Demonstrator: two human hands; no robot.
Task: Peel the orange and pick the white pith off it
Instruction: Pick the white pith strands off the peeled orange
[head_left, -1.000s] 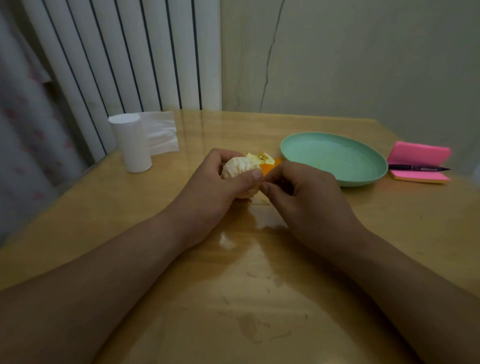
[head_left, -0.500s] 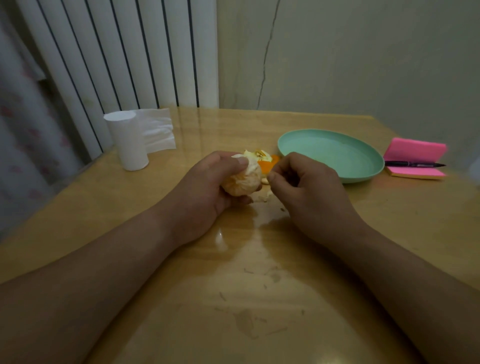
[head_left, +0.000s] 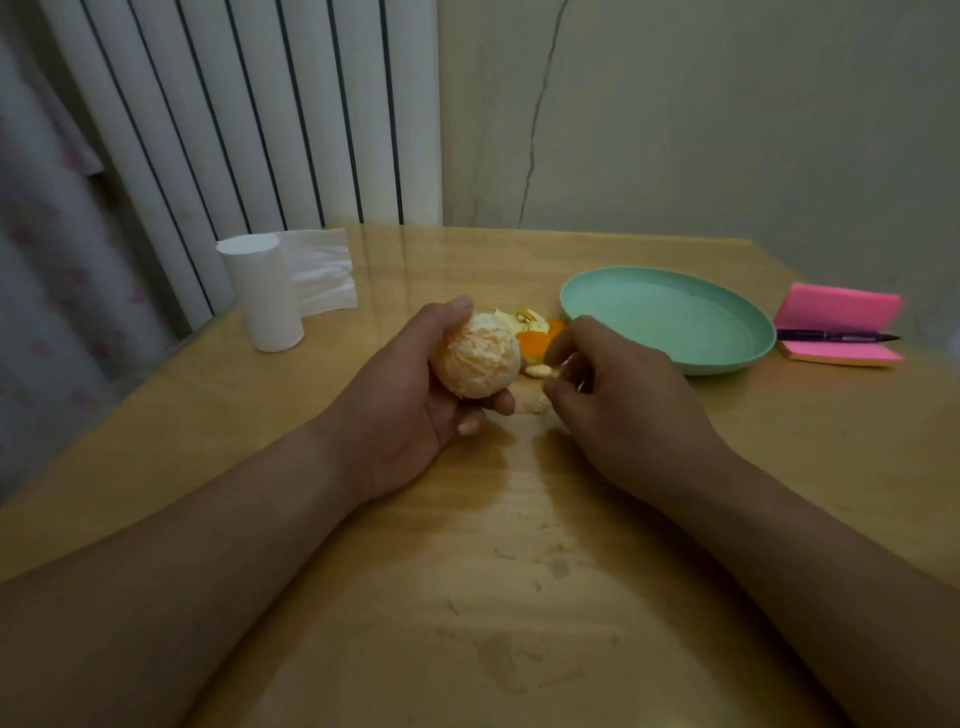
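The left hand (head_left: 415, 400) grips the peeled orange (head_left: 475, 356) just over the table (head_left: 467, 571), and the orange lies directly to the left of the right hand (head_left: 618, 405), very near but apart, whose fingers (head_left: 582, 343) are curled, though I cannot tell if they pinch any pith.

No legible text, label, brand, number or sign found. Pen (head_left: 831, 336) and pink pad (head_left: 841, 310) at the table's (head_left: 519, 545) right edge: any print too small to read.
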